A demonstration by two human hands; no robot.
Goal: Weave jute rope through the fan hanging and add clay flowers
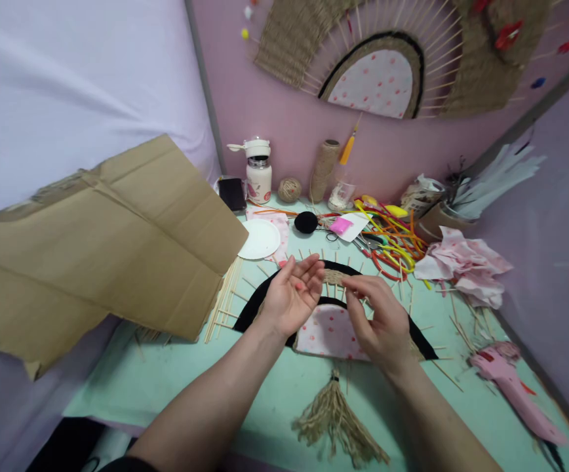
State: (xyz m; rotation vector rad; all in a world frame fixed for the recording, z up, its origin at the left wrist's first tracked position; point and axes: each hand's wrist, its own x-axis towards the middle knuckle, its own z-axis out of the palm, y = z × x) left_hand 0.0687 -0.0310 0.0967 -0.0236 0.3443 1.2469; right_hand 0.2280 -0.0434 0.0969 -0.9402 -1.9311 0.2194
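Note:
My left hand is turned palm up with its fingers slightly curled, and a small pinkish-red piece rests in the palm. To the right, my right hand has its fingers bent toward the thumb; anything between the fingertips is too small to make out. Beneath both hands lies a half-round fan of thin sticks, with black bands, woven twine and a white centre panel with pink dots. My hands hide parts of it. A twine tassel lies in front of the fan.
A large cardboard sheet leans in from the left, beside a white paper plate. Behind are a white bottle, a twine ball and tangled coloured strips. A pink glue gun lies at right. A larger fan hangs on the wall.

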